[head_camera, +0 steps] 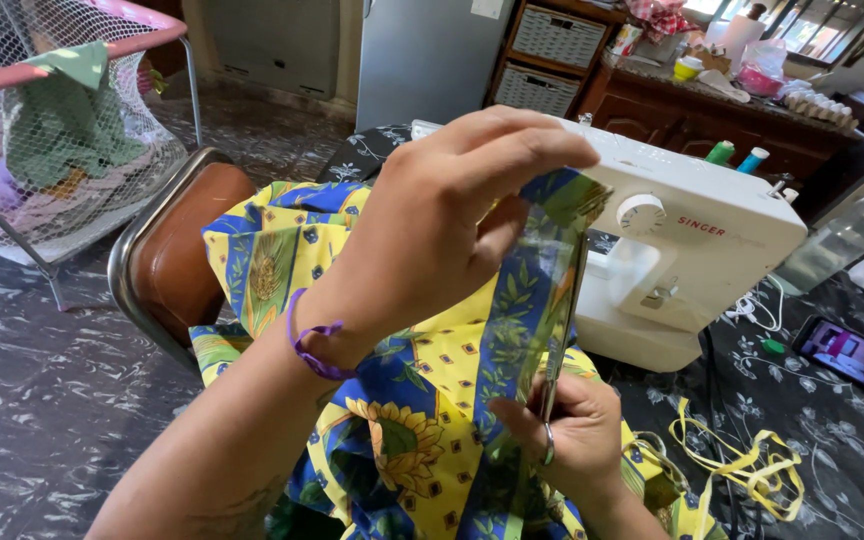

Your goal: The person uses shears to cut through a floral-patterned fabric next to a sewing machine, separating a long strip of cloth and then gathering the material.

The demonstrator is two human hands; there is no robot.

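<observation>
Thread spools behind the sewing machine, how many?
2: a green spool and a blue spool, side by side behind the sewing machine; more may be hidden.

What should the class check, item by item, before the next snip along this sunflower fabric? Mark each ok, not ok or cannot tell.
1. Left hand pinches the top of the fabric strip, holding it up: ok.
2. Right hand grips the scissors: ok.
3. Blades lined up along the strip's edge: ok.
4. Left fingers clear of the blades: ok.
5. Blades open or closed: cannot tell.
6. Cut trimmings lie apart from the scissors: ok.
</observation>
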